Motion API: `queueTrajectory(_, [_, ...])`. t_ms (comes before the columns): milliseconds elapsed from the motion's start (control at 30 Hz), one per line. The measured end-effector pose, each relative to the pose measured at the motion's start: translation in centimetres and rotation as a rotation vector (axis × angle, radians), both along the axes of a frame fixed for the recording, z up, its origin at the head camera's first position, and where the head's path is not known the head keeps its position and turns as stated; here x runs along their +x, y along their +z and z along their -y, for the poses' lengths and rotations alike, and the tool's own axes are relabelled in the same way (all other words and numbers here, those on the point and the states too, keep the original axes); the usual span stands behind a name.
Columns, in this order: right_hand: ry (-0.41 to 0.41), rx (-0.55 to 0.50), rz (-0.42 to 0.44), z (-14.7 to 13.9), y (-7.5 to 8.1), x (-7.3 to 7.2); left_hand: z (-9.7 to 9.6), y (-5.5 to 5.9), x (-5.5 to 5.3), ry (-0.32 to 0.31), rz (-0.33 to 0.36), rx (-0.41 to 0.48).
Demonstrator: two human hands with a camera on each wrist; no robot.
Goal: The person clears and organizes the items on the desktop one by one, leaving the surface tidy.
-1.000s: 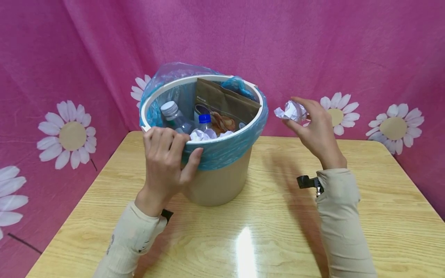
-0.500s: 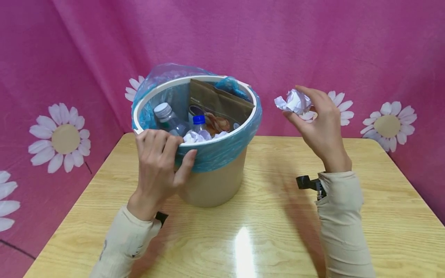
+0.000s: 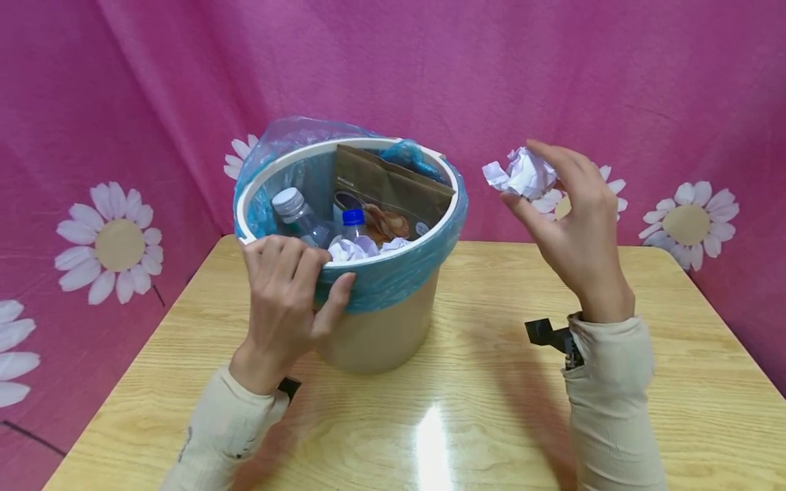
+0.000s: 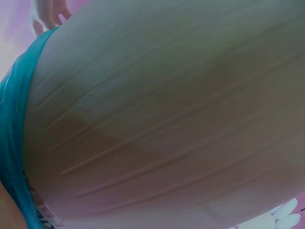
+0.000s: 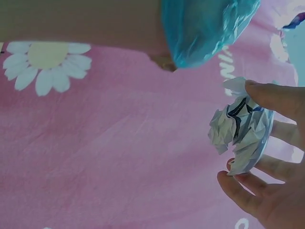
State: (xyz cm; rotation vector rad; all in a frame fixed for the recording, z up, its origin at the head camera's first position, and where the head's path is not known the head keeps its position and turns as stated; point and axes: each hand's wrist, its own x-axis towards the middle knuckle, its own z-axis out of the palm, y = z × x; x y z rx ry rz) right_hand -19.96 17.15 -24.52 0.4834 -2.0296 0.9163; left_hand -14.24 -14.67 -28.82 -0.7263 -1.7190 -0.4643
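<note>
A beige bin (image 3: 381,341) with a white rim and a blue liner bag (image 3: 399,279) stands on the table, leaning slightly toward me. My left hand (image 3: 279,300) grips its near-left rim, fingers curled over the edge and thumb outside on the liner. To the right of the bin, my right hand (image 3: 580,218) holds a crumpled paper ball (image 3: 525,174) in the air between thumb and fingers. The right wrist view shows dark print on the paper ball (image 5: 243,126). The bin's ribbed wall (image 4: 167,119) fills the left wrist view.
Inside the bin are a white-capped plastic bottle (image 3: 301,215), a blue-capped bottle (image 3: 353,221), a brown paper packet (image 3: 393,187) and crumpled white paper (image 3: 356,249). The wood-grain table (image 3: 491,409) sits before a pink curtain (image 3: 430,68) with daisies.
My right hand has shifted slightly right and up, still holding the paper ball. The left hand keeps its grip on the rim; the bin's position in view shifts only a little.
</note>
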Motion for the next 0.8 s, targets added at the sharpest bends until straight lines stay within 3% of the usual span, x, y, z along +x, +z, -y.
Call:
queueTrajectory(167, [0.033, -0.046, -0.058, 1.5, 1.0, 1.8, -0.3, 0.0, 0.1, -0.003, -0.009, -0.009])
queueTrajectory(367, [0.178, -0.12, -0.153, 5.1, 2.4, 4.3, -0.4, 0.2, 0.0, -0.002, -0.024, 0.0])
queueTrajectory(533, [0.268, -0.156, -0.215, 6.8, 2.1, 4.8, -0.5, 0.1, -0.1, -0.001, -0.021, -0.001])
queueTrajectory(700, [0.478, -0.261, -0.185, 7.9, 2.0, 5.2, -0.5, -0.1, 0.0, 0.008, -0.024, 0.006])
queueTrajectory(800, [0.549, -0.255, -0.171, 8.4, 1.8, 5.2, -0.5, 0.0, 0.0, 0.012, -0.027, 0.011])
